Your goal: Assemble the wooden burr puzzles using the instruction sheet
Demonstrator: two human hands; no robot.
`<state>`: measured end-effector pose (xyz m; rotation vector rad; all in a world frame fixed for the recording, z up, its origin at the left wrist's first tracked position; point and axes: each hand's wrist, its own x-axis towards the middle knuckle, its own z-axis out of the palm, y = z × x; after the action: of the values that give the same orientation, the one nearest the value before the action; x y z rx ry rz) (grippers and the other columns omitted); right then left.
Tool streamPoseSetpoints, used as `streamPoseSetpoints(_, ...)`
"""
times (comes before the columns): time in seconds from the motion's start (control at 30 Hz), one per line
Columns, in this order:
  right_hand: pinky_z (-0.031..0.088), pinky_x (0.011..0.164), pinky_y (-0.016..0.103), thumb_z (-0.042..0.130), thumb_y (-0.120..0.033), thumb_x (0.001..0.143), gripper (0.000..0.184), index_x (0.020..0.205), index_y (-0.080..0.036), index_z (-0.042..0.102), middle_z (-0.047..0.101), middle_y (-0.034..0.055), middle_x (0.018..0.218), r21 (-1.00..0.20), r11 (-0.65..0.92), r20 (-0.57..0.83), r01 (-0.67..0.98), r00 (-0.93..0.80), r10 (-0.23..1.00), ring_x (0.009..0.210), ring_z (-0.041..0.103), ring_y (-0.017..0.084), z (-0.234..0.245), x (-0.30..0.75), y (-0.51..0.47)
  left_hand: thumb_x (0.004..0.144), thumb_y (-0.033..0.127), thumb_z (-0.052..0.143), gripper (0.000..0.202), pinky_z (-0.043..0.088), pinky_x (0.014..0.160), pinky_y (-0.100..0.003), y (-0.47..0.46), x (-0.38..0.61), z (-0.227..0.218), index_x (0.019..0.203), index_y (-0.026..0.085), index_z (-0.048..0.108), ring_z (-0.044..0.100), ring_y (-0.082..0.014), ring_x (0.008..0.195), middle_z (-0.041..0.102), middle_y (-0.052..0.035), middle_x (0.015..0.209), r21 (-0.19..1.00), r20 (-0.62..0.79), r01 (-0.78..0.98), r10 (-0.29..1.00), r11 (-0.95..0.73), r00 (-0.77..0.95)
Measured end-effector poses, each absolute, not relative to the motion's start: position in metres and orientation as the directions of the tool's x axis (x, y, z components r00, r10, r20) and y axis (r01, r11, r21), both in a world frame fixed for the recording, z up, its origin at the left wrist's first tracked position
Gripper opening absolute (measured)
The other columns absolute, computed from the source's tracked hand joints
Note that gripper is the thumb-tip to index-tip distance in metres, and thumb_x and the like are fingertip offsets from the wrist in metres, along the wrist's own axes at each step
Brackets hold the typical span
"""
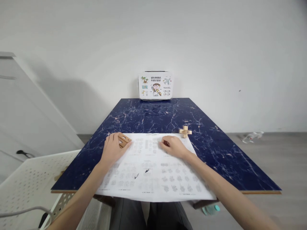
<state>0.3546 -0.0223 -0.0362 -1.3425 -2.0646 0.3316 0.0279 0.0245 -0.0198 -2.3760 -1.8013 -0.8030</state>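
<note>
My left hand [112,147] grips a flat brown wooden piece with cut-out slots [124,139], thumb at its near side and fingers over its left part. It is at the upper left of a large printed sheet [144,153] covered in faint rows of diagrams. Over the sheet's upper right, my right hand [174,147] is closed with curled fingers; a dark brownish spot shows inside the curl, too small to name. Just beyond that hand, a light wooden cross-shaped interlocking puzzle [185,131] sits at the sheet's top right corner.
The sheet lies on a dark blue marbled table [155,115] and overhangs its front edge. A white printed case [155,85] stands at the back against the wall. A white perforated cart [28,175] is at left; a bottle [211,209] lies on the floor at right.
</note>
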Motion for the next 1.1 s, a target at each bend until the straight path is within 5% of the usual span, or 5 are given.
streamPoseSetpoints(0.5,0.028,0.061,0.026,0.058,-0.024,0.092,0.028,0.066,-0.020,0.046,0.059,-0.0013,0.066,-0.540,0.448,0.394,0.713,-0.255,0.883,0.062,0.049,0.013,-0.035,0.354,-0.020,0.091,0.065,0.055,0.076,0.037,0.110,-0.053,0.032,0.039,-0.016,0.141,0.008,0.049,0.049,-0.0408,0.130,0.059,-0.0220,0.138,0.180,0.387,0.891,0.862,-0.417,0.326)
streamPoseSetpoints(0.83,0.030,0.059,0.026,0.056,-0.030,0.094,0.029,0.067,-0.020,0.053,0.060,-0.0026,0.062,-0.652,0.378,0.381,0.657,-0.147,0.913,0.058,0.049,0.013,-0.030,0.354,-0.019,0.089,0.063,0.063,0.071,0.045,0.107,-0.048,0.008,0.128,0.000,0.145,0.022,0.048,0.052,-0.0342,0.131,0.059,-0.0143,0.139,0.342,0.235,0.601,0.685,-0.722,0.689)
streamPoseSetpoints(1.1,0.035,0.061,0.026,0.057,-0.029,0.094,0.023,0.073,-0.021,0.055,0.062,-0.0020,0.068,-0.680,0.357,0.377,0.640,-0.113,0.919,0.062,0.053,0.014,-0.027,0.355,-0.019,0.074,0.067,0.077,0.100,0.039,0.116,-0.054,0.024,0.110,0.003,0.155,0.023,0.036,0.040,-0.0380,0.144,0.042,-0.0170,0.156,0.410,0.165,0.583,0.686,-0.701,0.709)
